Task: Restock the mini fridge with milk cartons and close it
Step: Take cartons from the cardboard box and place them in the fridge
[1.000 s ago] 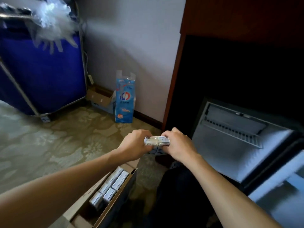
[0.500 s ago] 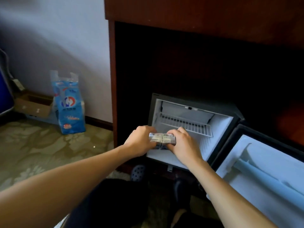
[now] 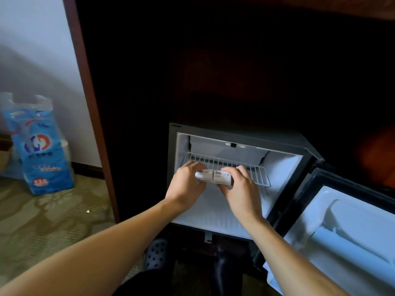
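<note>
Fingers [image 3: 193, 166] of the left hand [image 3: 185, 185] and right hand [image 3: 240, 190] curled round two milk cartons [image 3: 213, 177], side by side before the wire shelf [image 3: 254, 170]. The mini fridge [image 3: 237, 136] looked unstocked, its door [image 3: 346, 218] open to the right; placing and closing were left to do.

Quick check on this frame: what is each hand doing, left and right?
Left hand: closed, fingers gripping the left milk carton.
Right hand: closed, fingers gripping the right milk carton.

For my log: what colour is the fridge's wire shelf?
White; the wire shelf shows best in the head view.
</note>
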{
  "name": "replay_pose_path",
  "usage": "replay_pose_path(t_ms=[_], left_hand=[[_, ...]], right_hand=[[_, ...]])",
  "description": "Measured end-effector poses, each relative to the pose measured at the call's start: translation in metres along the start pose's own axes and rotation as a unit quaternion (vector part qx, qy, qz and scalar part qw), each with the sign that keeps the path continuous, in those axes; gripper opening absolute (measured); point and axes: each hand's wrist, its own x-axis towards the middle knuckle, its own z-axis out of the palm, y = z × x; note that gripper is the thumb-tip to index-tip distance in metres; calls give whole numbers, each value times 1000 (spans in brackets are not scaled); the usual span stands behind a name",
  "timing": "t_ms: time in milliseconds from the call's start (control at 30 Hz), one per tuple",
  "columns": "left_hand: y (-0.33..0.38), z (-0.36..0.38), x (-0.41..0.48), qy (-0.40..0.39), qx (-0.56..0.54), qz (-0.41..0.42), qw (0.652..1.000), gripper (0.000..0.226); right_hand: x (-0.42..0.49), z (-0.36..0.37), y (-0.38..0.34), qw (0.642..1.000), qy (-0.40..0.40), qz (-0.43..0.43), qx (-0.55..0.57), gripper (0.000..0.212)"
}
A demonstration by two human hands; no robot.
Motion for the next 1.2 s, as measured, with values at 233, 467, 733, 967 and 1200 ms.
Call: replay_pose_path(t_ms=[233, 467, 733, 967, 1200], left_hand=[[-18, 18, 15, 10, 2, 34, 999, 35], [-22, 27, 25, 43, -24, 45, 998, 43], [-29, 52, 42, 89, -104, -39, 990, 40], [-51, 85, 55, 68, -83, -47, 993, 53], [-71, 103, 79, 61, -61, -54, 995, 59]], right_hand=[[8, 24, 14, 998, 40, 26, 37, 35], [15, 31, 17, 990, 61, 42, 122, 43], [33, 47, 28, 977, 57, 107, 177, 40], [39, 75, 48, 978, -14, 143, 152, 30], [61, 92, 66, 990, -33, 129, 49, 28]])
